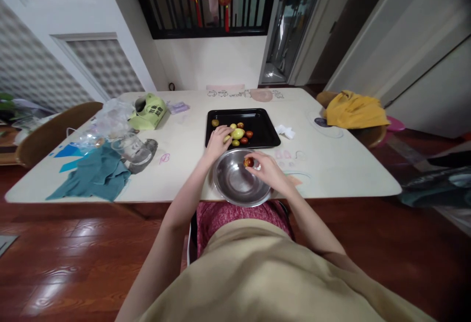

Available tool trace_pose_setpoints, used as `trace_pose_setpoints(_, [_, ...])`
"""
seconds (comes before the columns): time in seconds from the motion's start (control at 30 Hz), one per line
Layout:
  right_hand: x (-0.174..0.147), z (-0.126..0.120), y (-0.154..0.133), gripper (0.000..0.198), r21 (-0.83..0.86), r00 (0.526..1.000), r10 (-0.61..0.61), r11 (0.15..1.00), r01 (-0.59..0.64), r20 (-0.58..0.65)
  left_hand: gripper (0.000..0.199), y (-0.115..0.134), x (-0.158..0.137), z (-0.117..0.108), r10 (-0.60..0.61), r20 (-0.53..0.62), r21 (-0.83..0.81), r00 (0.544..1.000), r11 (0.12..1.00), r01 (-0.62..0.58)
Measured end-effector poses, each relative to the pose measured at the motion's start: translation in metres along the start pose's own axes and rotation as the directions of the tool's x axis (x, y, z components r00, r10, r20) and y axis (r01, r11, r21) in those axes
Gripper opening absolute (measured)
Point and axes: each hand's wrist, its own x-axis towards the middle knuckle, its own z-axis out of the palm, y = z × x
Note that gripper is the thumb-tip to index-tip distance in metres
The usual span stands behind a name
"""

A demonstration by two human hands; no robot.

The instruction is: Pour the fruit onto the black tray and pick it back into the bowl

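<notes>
In the head view, my right hand (268, 167) pinches a mottled red-brown jujube (248, 162) between thumb and fingertips. It is held above the right side of a shiny steel bowl (237, 185), whose visible inside is bare metal. My left hand (218, 141) reaches over the near left part of a black tray (270, 136), its curled fingers around a yellow-green jujube (227, 138). More fruit, yellow-green and red-brown, lies clustered in the tray beside those fingers, including a larger pale green one (238, 134). A single brownish jujube (215, 123) sits apart at the tray's far left.
The bowl rests at the front edge of the white table (331, 165), close to my lap. A crumpled tissue (286, 131) lies right of the tray. To the left are a teal cloth (93, 172), a glass jar (130, 148), clear plastic bags (114, 116) and a green box (150, 111).
</notes>
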Motion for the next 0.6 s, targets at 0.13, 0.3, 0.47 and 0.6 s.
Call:
trace_pose_setpoints(0.13, [-0.001,0.009,0.001,0.02,-0.139,0.994,0.049,0.99,-0.035,0.098,0.03,0.003,0.0,-0.001,0.017,-0.015,-0.005,1.0,1.0,-0.017])
trace_pose_setpoints(0.3, [-0.001,0.013,0.002,0.031,-0.326,0.984,0.075,0.945,-0.017,0.164,0.027,0.006,0.001,-0.005,0.026,-0.028,-0.007,0.999,1.0,-0.026])
trace_pose_setpoints(0.47, [-0.002,0.013,-0.001,0.028,-0.426,0.971,0.101,0.905,0.0,0.215,0.023,0.012,-0.004,-0.018,0.049,-0.137,-0.015,0.989,0.999,-0.051])
trace_pose_setpoints(0.6, [-0.001,0.014,-0.004,0.027,-0.407,0.971,0.104,0.913,-0.008,0.214,0.021,0.017,-0.017,-0.027,0.06,-0.198,-0.03,0.978,0.997,-0.067])
